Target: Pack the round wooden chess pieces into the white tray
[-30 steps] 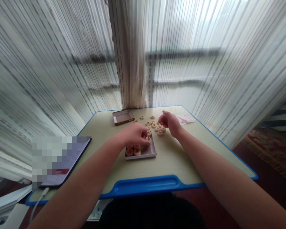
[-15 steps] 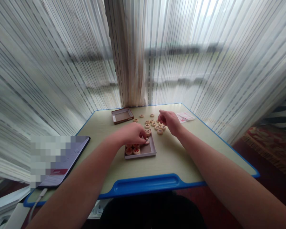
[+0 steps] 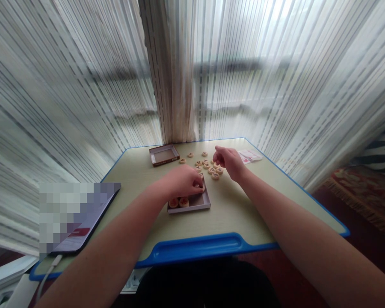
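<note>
Disc (image 3: 203,188) apparently pinched by left hand (image 3: 183,181) | tray (image 3: 191,209) partly covered by it | right hand (image 3: 229,161) curled, contents hidden, loose discs (image 3: 215,176) partly screened | second tray (image 3: 163,162), paper (image 3: 253,157) seen beyond

OK, tallying this up: two bare hands, one left hand (image 3: 183,179) and one right hand (image 3: 228,161). One shallow light cardboard tray (image 3: 192,209), plus one shallow brown-sided open box half (image 3: 165,154). Round pale wood-look discs with characters on top (image 3: 215,176): I get about twelve loose ones, maybe more behind the right hand. Two red-marked discs (image 3: 184,202) show clearly in the tray, one pinched disc (image 3: 202,188) is in the left hand, and anything underneath I can't count. One pale table with blue edging (image 3: 237,205), one dark-edged tablet (image 3: 96,217), one white cable (image 3: 52,268).
</note>
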`<state>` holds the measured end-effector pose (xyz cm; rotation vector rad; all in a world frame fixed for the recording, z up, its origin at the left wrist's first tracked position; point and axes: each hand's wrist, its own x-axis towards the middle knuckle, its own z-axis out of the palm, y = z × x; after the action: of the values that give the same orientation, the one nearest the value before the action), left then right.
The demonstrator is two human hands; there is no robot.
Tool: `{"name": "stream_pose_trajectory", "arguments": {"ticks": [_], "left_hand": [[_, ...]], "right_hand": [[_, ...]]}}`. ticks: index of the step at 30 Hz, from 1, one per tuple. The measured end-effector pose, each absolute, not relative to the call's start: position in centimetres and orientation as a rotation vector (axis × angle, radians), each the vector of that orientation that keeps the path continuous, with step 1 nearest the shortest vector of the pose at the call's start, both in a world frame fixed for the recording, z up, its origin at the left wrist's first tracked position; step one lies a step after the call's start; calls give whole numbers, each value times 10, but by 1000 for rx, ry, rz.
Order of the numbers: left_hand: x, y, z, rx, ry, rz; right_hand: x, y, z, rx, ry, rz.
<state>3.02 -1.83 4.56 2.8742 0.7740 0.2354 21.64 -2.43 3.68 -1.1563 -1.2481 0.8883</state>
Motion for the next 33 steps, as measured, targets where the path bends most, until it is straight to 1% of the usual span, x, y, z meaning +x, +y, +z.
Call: {"name": "stream_pose_trajectory", "arguments": {"ticks": [9,11,15,17,23,29,33], "left_hand": [[31,-16,42,2956,782,264],[32,-17,41,2977,791,263],[34,-17,40,2989,809,263],[34,-18,40,2976,810,270],[30,-17,44,2904,782,340],[28,-14,41,2916,799,281],[29,-13,39,2915,808,272]], "right_hand": [[218,-23,35,-1187,-1301,838],[220,-23,35,-1238,-1369,753],[225,-24,35,-1444,-1533,424],[226,-24,35,-1512,-1564,315],[228,-24,37,-1589,-1614,219],[238,-25,38,-1795,-1849,-36],[243,-27,38,-1831,-1835,-83]]}}
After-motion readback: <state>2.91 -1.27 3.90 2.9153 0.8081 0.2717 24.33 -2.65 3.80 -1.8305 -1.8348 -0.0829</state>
